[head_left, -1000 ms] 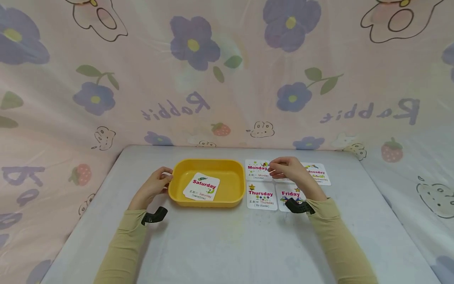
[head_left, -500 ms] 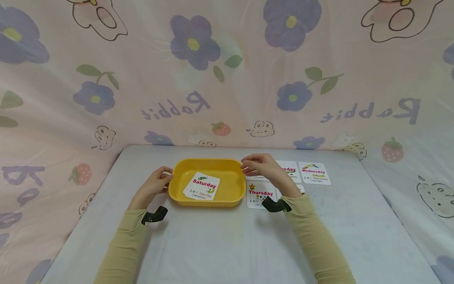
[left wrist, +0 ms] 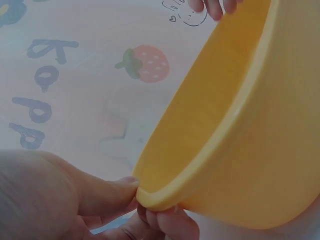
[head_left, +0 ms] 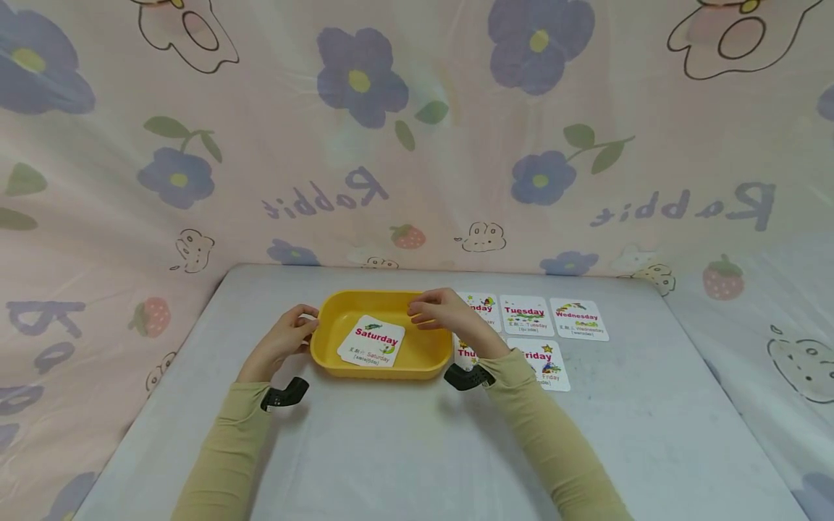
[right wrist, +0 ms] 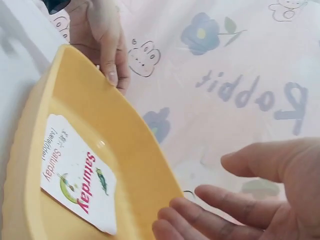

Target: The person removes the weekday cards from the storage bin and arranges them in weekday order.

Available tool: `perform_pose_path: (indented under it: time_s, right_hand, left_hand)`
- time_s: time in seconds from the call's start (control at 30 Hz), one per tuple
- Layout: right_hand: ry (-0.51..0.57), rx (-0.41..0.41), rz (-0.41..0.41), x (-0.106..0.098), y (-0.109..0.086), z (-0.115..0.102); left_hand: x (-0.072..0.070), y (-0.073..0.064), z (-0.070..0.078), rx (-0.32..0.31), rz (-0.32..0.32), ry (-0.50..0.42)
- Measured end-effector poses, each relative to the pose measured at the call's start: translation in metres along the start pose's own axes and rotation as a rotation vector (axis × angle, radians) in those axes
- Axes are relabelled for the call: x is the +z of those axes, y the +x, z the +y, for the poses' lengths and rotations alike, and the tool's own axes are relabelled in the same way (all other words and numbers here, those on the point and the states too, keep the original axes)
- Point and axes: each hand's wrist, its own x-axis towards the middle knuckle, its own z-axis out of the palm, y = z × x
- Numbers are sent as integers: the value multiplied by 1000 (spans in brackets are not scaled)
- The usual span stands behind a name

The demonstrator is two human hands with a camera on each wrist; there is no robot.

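Observation:
A yellow plastic tray point(head_left: 426, 373) stands on the table with a Saturday card point(head_left: 373, 341) face up inside; an edge beneath it suggests another card. My left hand point(head_left: 281, 344) pinches the tray's left rim, thumb on top and fingers below, as the left wrist view shows. Over the right part of the tray hovers my right hand point(head_left: 449, 315), fingers loosely spread and holding nothing. To the right lie day cards in two rows: Monday point(head_left: 485, 307), Tuesday point(head_left: 528, 316) and Wednesday point(head_left: 579, 319) behind, Thursday point(head_left: 465, 357) and Friday point(head_left: 554, 367) in front. My right arm partly covers Monday, Thursday and Friday.
A white-covered table point(head_left: 365, 449) bears everything. Behind it hangs a pale curtain point(head_left: 417, 166) printed with flowers, rabbits and strawberries. Each wrist wears a black camera mount, such as the left mount point(head_left: 284, 394).
My right hand has moved left from above the Monday and Tuesday cards to over the tray, uncovering Tuesday and Wednesday. The left hand keeps its place at the rim.

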Motion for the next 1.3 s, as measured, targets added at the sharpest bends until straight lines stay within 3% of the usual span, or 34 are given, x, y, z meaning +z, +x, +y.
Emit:
perform_pose_path:
  time_s: [0.2, 0.73, 0.97, 1.3]
  right_hand:
    - [-50, 31, -40, 11, 10, 1]
    - [-133, 156, -33, 21, 28, 12]
    - [-90, 179, -10, 19, 30, 14]
    - [-111, 258, 12, 21, 39, 14]
  left_hand:
    - [0, 1, 0, -14, 7, 5]
    - [0, 1, -2, -8, 2, 15]
    - [0, 1, -2, -13, 4, 17]
    - [-1, 1, -2, -17, 5, 19]
